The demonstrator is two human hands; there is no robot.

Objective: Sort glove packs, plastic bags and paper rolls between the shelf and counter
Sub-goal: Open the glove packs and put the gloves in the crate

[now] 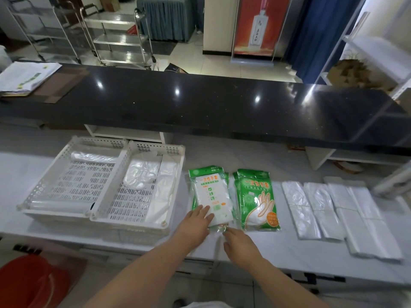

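Two stacks of green glove packs lie on the white counter (pixel 289 252). The left stack (pixel 210 192) shows its white back, the right stack (pixel 258 198) its printed hand. My left hand (pixel 196 223) rests flat on the near end of the left stack's top pack. My right hand (pixel 240 243) pinches that pack's clear bottom edge with its fingertips. Folded clear plastic bags (pixel 333 210) lie in rows to the right. Two white perforated baskets sit to the left; the left basket (pixel 55 181) holds clear rolls, the right basket (pixel 106 214) holds loose gloves and bags.
A glossy black raised counter (pixel 178 101) runs across behind the work surface, with a stack of papers (pixel 24 76) at its left end. A red bucket (pixel 31 281) stands on the floor at lower left. White shelving (pixel 378 52) rises at the right. Steel trolleys (pixel 115 36) stand beyond.
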